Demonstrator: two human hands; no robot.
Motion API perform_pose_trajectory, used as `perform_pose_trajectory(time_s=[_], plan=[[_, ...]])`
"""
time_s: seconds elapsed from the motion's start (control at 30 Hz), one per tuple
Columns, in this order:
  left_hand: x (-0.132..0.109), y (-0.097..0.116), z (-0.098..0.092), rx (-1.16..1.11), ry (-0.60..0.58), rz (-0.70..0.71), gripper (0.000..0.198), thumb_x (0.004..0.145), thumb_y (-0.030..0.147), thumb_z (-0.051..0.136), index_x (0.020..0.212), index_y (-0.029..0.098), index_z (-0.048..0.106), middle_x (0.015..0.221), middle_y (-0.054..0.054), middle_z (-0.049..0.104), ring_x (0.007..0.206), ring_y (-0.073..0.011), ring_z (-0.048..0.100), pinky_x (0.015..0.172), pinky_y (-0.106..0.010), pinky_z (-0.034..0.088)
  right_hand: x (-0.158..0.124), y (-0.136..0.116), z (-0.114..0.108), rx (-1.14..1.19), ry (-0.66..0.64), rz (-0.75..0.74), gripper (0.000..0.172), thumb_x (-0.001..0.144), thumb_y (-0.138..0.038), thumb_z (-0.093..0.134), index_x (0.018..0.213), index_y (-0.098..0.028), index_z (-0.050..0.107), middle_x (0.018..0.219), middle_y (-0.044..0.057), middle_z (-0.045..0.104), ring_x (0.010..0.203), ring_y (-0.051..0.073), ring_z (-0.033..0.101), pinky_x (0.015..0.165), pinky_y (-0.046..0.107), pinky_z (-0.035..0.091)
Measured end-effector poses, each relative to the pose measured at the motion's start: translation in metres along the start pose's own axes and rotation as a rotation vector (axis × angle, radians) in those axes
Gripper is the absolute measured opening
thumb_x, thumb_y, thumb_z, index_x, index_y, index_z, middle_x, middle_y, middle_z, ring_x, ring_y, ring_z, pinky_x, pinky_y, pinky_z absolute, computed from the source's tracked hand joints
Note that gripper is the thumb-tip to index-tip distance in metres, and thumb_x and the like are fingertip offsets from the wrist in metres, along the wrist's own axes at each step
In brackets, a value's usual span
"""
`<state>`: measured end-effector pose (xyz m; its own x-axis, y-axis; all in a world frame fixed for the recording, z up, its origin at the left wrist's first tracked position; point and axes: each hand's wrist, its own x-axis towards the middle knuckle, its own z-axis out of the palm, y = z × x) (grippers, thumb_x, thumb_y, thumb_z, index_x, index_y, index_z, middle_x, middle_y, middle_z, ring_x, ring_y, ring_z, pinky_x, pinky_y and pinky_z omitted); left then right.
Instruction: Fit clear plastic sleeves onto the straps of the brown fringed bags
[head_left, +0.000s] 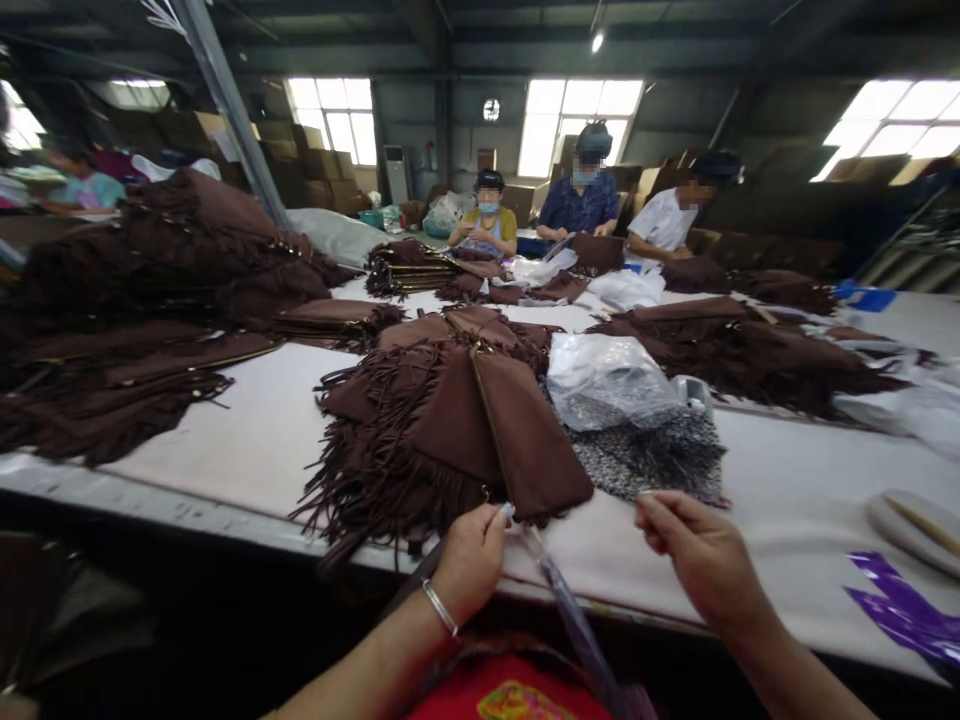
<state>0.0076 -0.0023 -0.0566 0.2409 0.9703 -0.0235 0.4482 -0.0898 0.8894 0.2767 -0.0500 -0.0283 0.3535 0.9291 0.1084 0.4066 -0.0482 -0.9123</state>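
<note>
My left hand (471, 560), with a silver bangle on the wrist, is closed in a pinch on the top end of a thin clear plastic strip (570, 620) that runs down toward my lap. It sits at the near corner of a brown suede fringed pouch (517, 440). My right hand (694, 550) is at the table's near edge, fingers pinched together on something small that I cannot make out. Just beyond it lies a heap of small dark metal parts (645, 455) beside a clear plastic bag (607, 380).
Piles of brown fringed pouches (150, 300) cover the long white table (255, 430). Three people sit working at the far end (585, 200). A purple plastic piece (900, 600) and a pale flat object (915, 525) lie at the right.
</note>
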Motion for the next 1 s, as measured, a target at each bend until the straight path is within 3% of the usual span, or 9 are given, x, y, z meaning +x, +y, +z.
perform_pose_trajectory(time_s=[0.03,0.1,0.2,0.3,0.47,0.77,1.0], plan=[[-0.001,0.001,0.001,0.021,0.010,0.029,0.035,0.093,0.034,0.037,0.074,0.017,0.060,0.069,-0.002,0.060,0.067,-0.0152,0.053,0.062,-0.025,0.036,-0.009,-0.014,0.020,0.005,-0.160,0.015,0.032,0.081,-0.047,0.058,0.071,-0.018,0.066,0.061,0.002,0.060,0.054,0.014,0.050,0.052,0.025,0.041],[-0.005,0.001,0.003,0.073,0.025,0.086,0.033,0.094,0.031,0.036,0.077,0.017,0.060,0.073,-0.003,0.062,0.068,-0.0152,0.055,0.064,-0.025,0.037,-0.020,-0.037,0.056,0.003,-0.352,0.052,0.035,0.083,-0.047,0.056,0.066,-0.017,0.064,0.056,0.000,0.055,0.052,0.012,0.047,0.051,0.023,0.038],[-0.010,-0.001,0.002,0.167,0.035,0.161,0.032,0.096,0.028,0.034,0.081,0.017,0.060,0.078,-0.005,0.064,0.071,-0.0162,0.057,0.068,-0.027,0.039,-0.021,-0.053,0.097,0.038,-0.449,0.129,0.038,0.082,-0.049,0.055,0.064,-0.017,0.062,0.055,-0.001,0.056,0.049,0.010,0.044,0.048,0.021,0.034],[-0.013,-0.007,0.000,0.249,0.035,0.209,0.033,0.096,0.027,0.032,0.081,0.017,0.060,0.080,-0.007,0.065,0.074,-0.0173,0.058,0.071,-0.028,0.042,-0.015,-0.054,0.119,0.028,-0.474,0.198,0.040,0.079,-0.051,0.056,0.059,-0.017,0.059,0.049,-0.003,0.053,0.043,0.009,0.039,0.043,0.022,0.029],[-0.013,-0.018,0.001,0.358,0.045,0.260,0.032,0.096,0.026,0.030,0.085,0.017,0.059,0.084,-0.009,0.066,0.077,-0.0187,0.061,0.071,-0.030,0.046,-0.009,-0.047,0.130,-0.052,-0.479,0.247,0.040,0.077,-0.050,0.058,0.053,-0.018,0.057,0.044,-0.003,0.053,0.039,0.008,0.037,0.040,0.023,0.025],[-0.014,-0.024,0.003,0.667,0.042,0.324,0.024,0.094,0.019,0.033,0.091,0.016,0.057,0.078,-0.009,0.064,0.066,-0.0196,0.060,0.057,-0.029,0.044,-0.005,-0.034,0.137,-0.100,-0.457,0.430,0.041,0.075,-0.053,0.059,0.054,-0.018,0.055,0.040,-0.002,0.054,0.031,0.008,0.037,0.033,0.022,0.025],[-0.015,-0.027,0.005,0.757,0.038,0.363,0.020,0.091,0.014,0.038,0.096,0.014,0.057,0.079,-0.010,0.063,0.069,-0.0212,0.061,0.059,-0.030,0.046,0.004,-0.037,0.145,-0.152,-0.484,0.464,0.045,0.074,-0.051,0.062,0.045,-0.021,0.046,0.029,-0.005,0.042,0.027,0.008,0.037,0.031,0.021,0.026]])
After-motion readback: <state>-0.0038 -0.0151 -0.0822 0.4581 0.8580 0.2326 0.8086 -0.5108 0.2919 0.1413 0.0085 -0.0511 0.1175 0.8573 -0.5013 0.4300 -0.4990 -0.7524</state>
